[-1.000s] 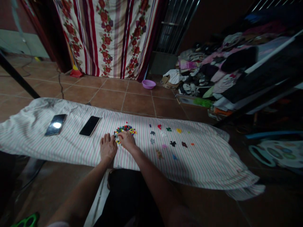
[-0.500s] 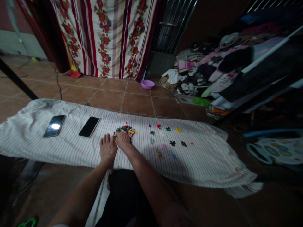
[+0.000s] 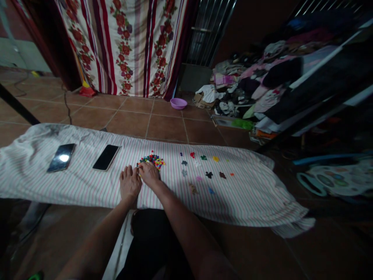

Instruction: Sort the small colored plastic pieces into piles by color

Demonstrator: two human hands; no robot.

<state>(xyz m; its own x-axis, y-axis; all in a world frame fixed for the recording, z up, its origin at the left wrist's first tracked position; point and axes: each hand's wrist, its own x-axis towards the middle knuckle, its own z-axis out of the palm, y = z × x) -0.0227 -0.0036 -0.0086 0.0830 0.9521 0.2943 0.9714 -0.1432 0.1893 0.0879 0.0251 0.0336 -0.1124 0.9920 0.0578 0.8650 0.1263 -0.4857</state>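
A heap of small multicoloured beads (image 3: 153,159) lies on a striped cloth (image 3: 247,194) spread over a long board. My right hand (image 3: 149,174) rests at the heap's near edge, its fingers curled down among the beads; what they hold is too small to make out. Beside it, touching the cloth, my left hand (image 3: 129,182) lies flat with its fingers stretched forward and nothing in it. To the right of the heap, several small groups of beads sorted by colour (image 3: 204,171) are spread over the cloth.
Two dark phones, one (image 3: 61,157) at the left and one (image 3: 106,157) nearer the heap, lie on the cloth. Beyond it are brown floor tiles, a purple bowl (image 3: 178,103), a flowered curtain (image 3: 128,42) and a pile of clothes (image 3: 262,85) at the right.
The view has drifted slightly. My right hand has edged a little to the left along the near side of the heap. My left hand stays flat in place.
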